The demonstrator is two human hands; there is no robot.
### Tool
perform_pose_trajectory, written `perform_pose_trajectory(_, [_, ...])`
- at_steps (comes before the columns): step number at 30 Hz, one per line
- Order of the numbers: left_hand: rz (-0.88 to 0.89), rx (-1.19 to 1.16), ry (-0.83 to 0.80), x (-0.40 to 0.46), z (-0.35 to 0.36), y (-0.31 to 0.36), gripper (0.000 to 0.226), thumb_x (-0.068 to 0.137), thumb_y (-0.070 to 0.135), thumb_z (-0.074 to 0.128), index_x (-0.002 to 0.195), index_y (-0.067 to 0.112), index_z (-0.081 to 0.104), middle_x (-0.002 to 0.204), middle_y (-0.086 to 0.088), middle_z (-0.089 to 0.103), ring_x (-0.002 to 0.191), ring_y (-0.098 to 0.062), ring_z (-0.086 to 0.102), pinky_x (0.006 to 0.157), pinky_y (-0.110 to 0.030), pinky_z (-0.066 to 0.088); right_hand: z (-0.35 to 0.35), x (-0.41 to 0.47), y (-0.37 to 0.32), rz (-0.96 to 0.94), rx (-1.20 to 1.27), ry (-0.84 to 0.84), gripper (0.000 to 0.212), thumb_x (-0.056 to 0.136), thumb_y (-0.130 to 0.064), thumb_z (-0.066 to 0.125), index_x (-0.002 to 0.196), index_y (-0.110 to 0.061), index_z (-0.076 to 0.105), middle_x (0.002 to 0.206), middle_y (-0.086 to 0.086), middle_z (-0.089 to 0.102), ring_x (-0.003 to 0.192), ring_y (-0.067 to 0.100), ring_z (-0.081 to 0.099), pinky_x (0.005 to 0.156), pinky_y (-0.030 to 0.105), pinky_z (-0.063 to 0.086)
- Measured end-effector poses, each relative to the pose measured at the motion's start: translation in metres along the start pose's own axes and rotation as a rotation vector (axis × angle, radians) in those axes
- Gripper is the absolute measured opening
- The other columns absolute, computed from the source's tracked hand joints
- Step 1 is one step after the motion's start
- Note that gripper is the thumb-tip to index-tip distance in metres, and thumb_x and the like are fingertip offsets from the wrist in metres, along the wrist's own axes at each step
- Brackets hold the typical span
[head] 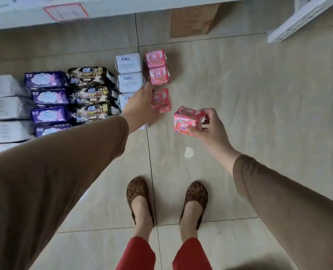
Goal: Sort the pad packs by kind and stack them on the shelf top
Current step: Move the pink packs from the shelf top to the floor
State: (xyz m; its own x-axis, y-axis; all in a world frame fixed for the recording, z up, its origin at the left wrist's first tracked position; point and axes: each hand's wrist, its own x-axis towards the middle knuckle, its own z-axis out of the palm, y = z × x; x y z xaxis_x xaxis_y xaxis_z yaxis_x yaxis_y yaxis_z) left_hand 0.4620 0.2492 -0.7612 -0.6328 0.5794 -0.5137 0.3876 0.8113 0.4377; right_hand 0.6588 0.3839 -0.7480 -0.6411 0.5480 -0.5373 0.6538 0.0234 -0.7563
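Head view, looking down past brown sleeves at a pale tiled floor (239, 98). Packs lie sorted in columns on it: white plastic packs (3, 108) cut off at the left frame edge, then purple soft-plastic packs (48, 97), black glossy packs with gold print (91, 94), pale blue-white packs lettered in blue (129, 72), and a rightmost column of small pink-red squarish packs (158, 75) running along a dark tile seam. The right hand (208, 125) is clamped on one more pink-red pack (188, 121), held off the floor just right of that column, fingers on its crimped end. The left hand (140, 106) is down over the near end of the pink column, touching or gripping the pink pack there (160, 100); whether its fingers are closed on it I cannot tell, since the back of the hand hides them.

These packs look light, soft and squashy with slick film wrap, so I judge a grip across the flat faces or short ends safest; pinching a crimped flap alone could let one slip or tear.

The shelf (15, 18) shows only as a blurred white edge along the top of the frame, so its top is out of sight. Print on the packs is mostly unreadable. A small white scrap (189, 152) lies near the feet; what it is, I cannot make out
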Motion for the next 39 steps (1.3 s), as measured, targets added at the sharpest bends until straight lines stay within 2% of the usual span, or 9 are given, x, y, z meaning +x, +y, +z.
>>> perform_pose_trajectory(2, [0.062, 0.204, 0.038, 0.026, 0.019, -0.012, 0.067, 0.076, 0.046, 0.078, 0.125, 0.012, 0.048, 0.121, -0.01, 0.052, 0.11, -0.03, 0.052, 0.089, -0.045, 0.046, 0.019, 0.016, 0.022, -0.037, -0.029, -0.003, 0.051, 0.073, -0.016, 0.086, 0.113, -0.014, 0.054, 0.107, -0.002, 0.059, 0.099, 0.016, 0.061, 0.085, 0.046, 0.055])
perform_pose_trajectory(5, [0.132, 0.492, 0.15, 0.058, 0.043, -0.029, 0.068, 0.076, 0.058, 0.072, 0.125, 0.017, 0.051, 0.124, -0.011, 0.048, 0.115, -0.032, 0.044, 0.094, -0.044, 0.039, 0.042, 0.039, 0.048, -0.113, -0.146, 0.006, 0.051, 0.073, -0.017, 0.084, 0.115, -0.017, 0.056, 0.115, 0.002, 0.05, 0.105, 0.022, 0.055, 0.089, 0.039, 0.052])
perform_pose_trajectory(9, [0.184, 0.619, 0.235, 0.086, 0.067, -0.041, 0.069, 0.076, 0.059, 0.071, 0.129, 0.021, 0.049, 0.121, -0.008, 0.053, 0.114, -0.031, 0.045, 0.093, -0.044, 0.034, 0.062, 0.063, 0.07, -0.157, -0.215, -0.021, 0.05, 0.074, -0.022, 0.081, 0.115, -0.022, 0.053, 0.108, 0.002, 0.049, 0.095, 0.016, 0.053, 0.076, 0.016, 0.042])
perform_pose_trajectory(12, [0.187, 0.676, 0.278, 0.098, 0.076, -0.045, 0.068, 0.077, 0.058, 0.071, 0.13, 0.022, 0.047, 0.119, -0.007, 0.054, 0.111, -0.03, 0.046, 0.093, -0.044, 0.035, 0.071, 0.076, 0.078, -0.17, -0.251, -0.044, 0.049, 0.075, -0.021, 0.079, 0.115, -0.02, 0.052, 0.109, 0.001, 0.049, 0.092, 0.014, 0.052, 0.072, 0.02, 0.041])
perform_pose_trajectory(20, [0.146, 0.574, 0.266, 0.081, 0.07, -0.052, 0.063, 0.083, 0.047, 0.065, 0.136, 0.02, 0.044, 0.128, -0.006, 0.05, 0.118, -0.03, 0.043, 0.097, -0.044, 0.033, 0.082, 0.09, 0.068, -0.238, -0.434, -0.069, 0.048, 0.077, -0.006, 0.069, 0.121, -0.012, 0.052, 0.118, 0.006, 0.05, 0.108, 0.027, 0.049, 0.083, 0.038, 0.046])
perform_pose_trajectory(29, [0.11, 0.337, 0.306, 0.026, 0.055, -0.069, 0.043, 0.09, 0.031, 0.053, 0.132, 0.023, 0.05, 0.129, -0.003, 0.051, 0.121, -0.029, 0.043, 0.1, -0.042, 0.032, 0.116, 0.107, 0.048, -0.284, -0.492, -0.1, 0.046, 0.083, -0.001, 0.062, 0.126, -0.013, 0.051, 0.122, 0.008, 0.049, 0.097, 0.028, 0.062, 0.073, 0.031, 0.046])
perform_pose_trajectory(35, [0.066, 0.308, 0.285, -0.012, 0.06, -0.089, 0.045, 0.087, 0.027, 0.061, 0.13, 0.022, 0.05, 0.129, -0.003, 0.051, 0.12, -0.029, 0.043, 0.098, -0.042, 0.034, 0.112, 0.094, 0.042, -0.147, -0.369, -0.079, 0.08, 0.079, 0.011, 0.053, 0.15, -0.022, 0.032, 0.145, 0.005, 0.036, 0.113, 0.021, 0.057, 0.086, 0.027, 0.045])
perform_pose_trajectory(37, [0.029, 0.291, 0.277, -0.033, 0.055, -0.088, 0.045, 0.085, 0.024, 0.063, 0.129, 0.021, 0.05, 0.128, -0.003, 0.052, 0.118, -0.029, 0.044, 0.097, -0.042, 0.035, 0.103, 0.077, 0.033, -0.122, -0.311, -0.088, 0.083, 0.082, 0.007, 0.057, 0.153, -0.023, 0.026, 0.149, 0.003, 0.034, 0.12, 0.012, 0.05, 0.087, 0.018, 0.039])
perform_pose_trajectory(39, [-0.005, 0.265, 0.277, -0.059, 0.046, -0.084, 0.045, 0.084, 0.023, 0.064, 0.127, 0.021, 0.05, 0.126, -0.002, 0.052, 0.115, -0.029, 0.046, 0.095, -0.042, 0.036, 0.092, 0.056, 0.018, -0.108, -0.258, -0.104, 0.08, 0.085, 0.003, 0.059, 0.153, -0.023, 0.026, 0.151, 0.0, 0.034, 0.124, 0.01, 0.049, 0.092, 0.024, 0.044])
